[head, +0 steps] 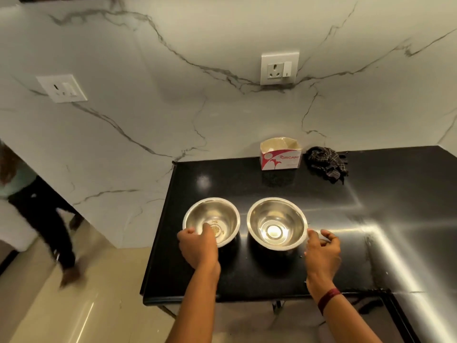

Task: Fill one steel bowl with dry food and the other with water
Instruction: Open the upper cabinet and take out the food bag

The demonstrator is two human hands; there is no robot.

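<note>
— Where are my hands?
— Your left hand (197, 246) grips the near rim of the left bowl (217, 211). Your right hand (322, 251) curls beside the right bowl (277, 219); I can't tell if it's grasping.
— The bowls?
— Side by side on the tabletop (247, 179).

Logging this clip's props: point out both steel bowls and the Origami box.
left steel bowl (221, 212): head view, far inner wall.
right steel bowl (277, 211): head view, far inner wall.
Origami box (280, 161): head view, printed front face.

Silver bowls (217, 214) (277, 216), black counter (247, 179) — white wall (173, 107) veined grey, dark checked cloth (326, 162).
</note>
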